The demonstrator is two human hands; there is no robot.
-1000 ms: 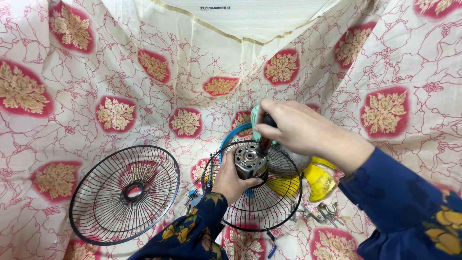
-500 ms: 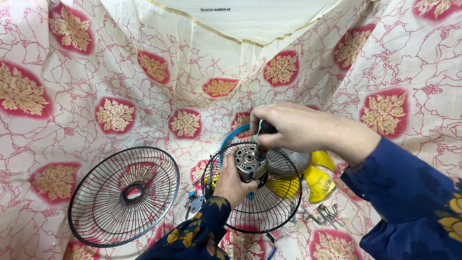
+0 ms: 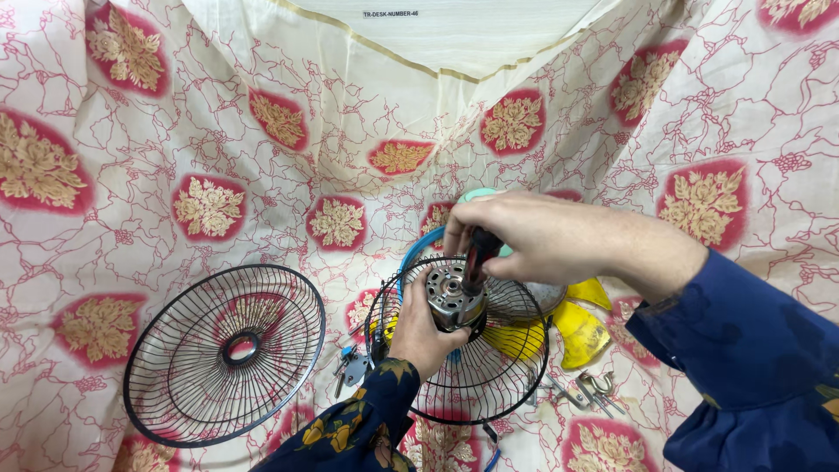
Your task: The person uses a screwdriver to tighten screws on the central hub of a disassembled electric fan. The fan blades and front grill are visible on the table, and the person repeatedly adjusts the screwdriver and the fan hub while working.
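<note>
The small metal fan motor (image 3: 454,299) is seen low in the middle of the frame, inside a black wire guard (image 3: 463,345). It is held by the left hand (image 3: 422,332), grip closed around it. A dark-handled screwdriver (image 3: 479,255) is clamped in the right hand (image 3: 533,238) above it. Yellow fan blades (image 3: 578,330) lie at right. Another wire guard (image 3: 225,354) lies at lower left on the flowered cloth (image 3: 218,149).

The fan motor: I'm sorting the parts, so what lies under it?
Under the fan motor sits a black wire guard, with a yellow blade showing beneath. The left hand hides the mounting.
</note>
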